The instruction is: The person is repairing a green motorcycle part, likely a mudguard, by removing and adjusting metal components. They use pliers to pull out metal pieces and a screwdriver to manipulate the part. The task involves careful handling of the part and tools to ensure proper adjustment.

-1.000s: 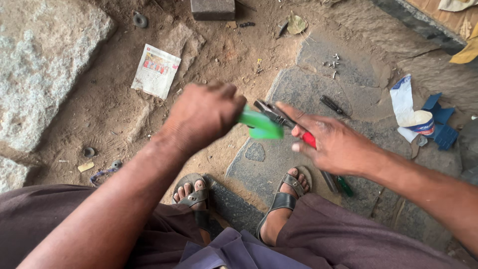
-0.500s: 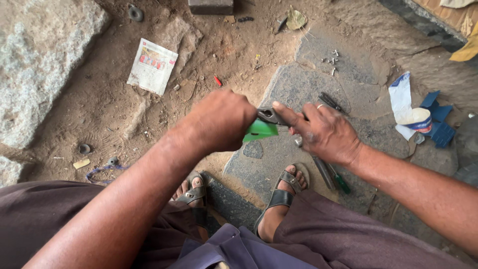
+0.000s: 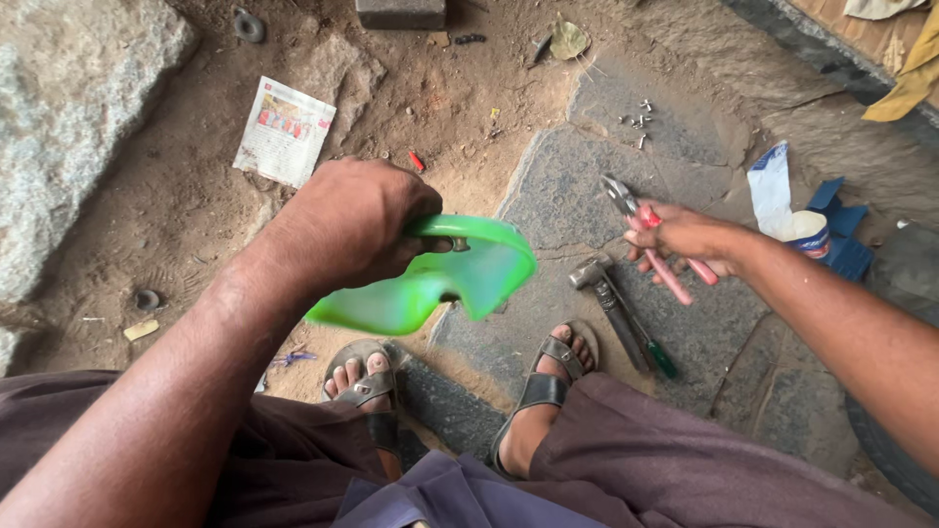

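Change from earlier frames: the hands, then close together over the green part with the pliers at it, are now well apart; the right hand (image 3: 685, 240) has drawn off to the side with the pliers (image 3: 650, 240), and far more of the green part (image 3: 440, 279) shows.

Hard to make out: the left hand (image 3: 347, 230) covers the part's upper left edge; the small fitting at its top rim is too small to tell. The right palm hides the middle of the red pliers handles.

Grip: left hand clenched on the part's upper rim, the curved green body hanging out right and below the fist, above the sandalled feet (image 3: 455, 396). Right hand grasping the pliers by the handles, tips pointing up-left, above the stone slab (image 3: 587, 166).

Nearby: hammer (image 3: 611, 303) and green-handled screwdriver (image 3: 650, 342) on the slab, just below the pliers; printed paper (image 3: 284, 132) on the dirt, upper left.
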